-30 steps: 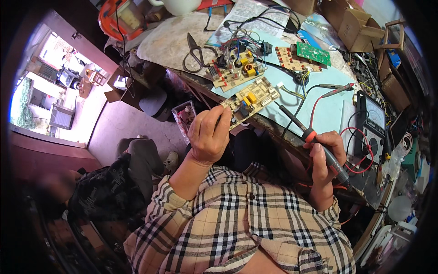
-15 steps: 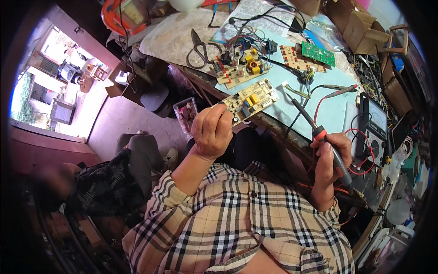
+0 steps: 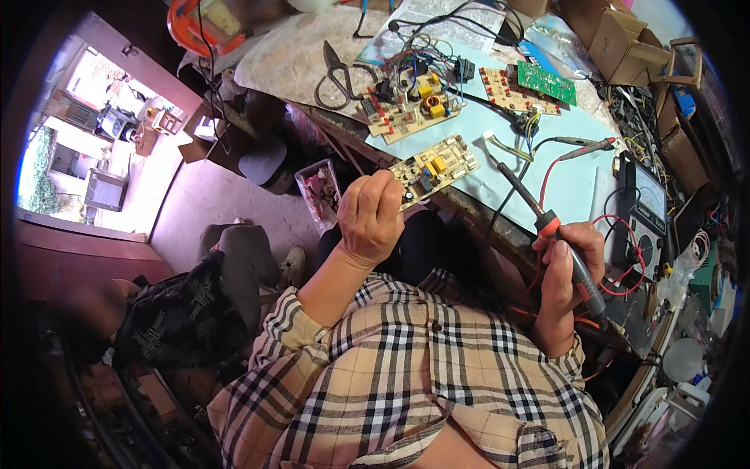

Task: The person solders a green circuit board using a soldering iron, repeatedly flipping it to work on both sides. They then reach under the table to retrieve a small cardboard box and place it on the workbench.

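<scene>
My left hand (image 3: pixel 370 217) pinches the near-left end of a tan circuit board (image 3: pixel 445 160) with yellow and blue parts, raised over the bench's front edge. In my right hand (image 3: pixel 569 262) is a soldering iron (image 3: pixel 544 223) with a red collar and a dark grey handle. Its tip points up and left, over the pale blue sheet (image 3: pixel 566 184), apart from the board. A second tan circuit board (image 3: pixel 414 109) with red and yellow parts and wires lies beyond the held one. Beside it are black-handled scissors (image 3: pixel 338 76).
Farther right lies a green circuit board (image 3: pixel 544 82) on a tan board with red parts. Test probes (image 3: pixel 582 148) with red and black leads lie near an analog multimeter (image 3: pixel 644 199). At left, a person (image 3: pixel 180 313) sits low; a bin (image 3: pixel 316 191) stands on the floor.
The held circuit board and my left hand have shifted very slightly right. My right hand with the soldering iron stays almost where it was.
</scene>
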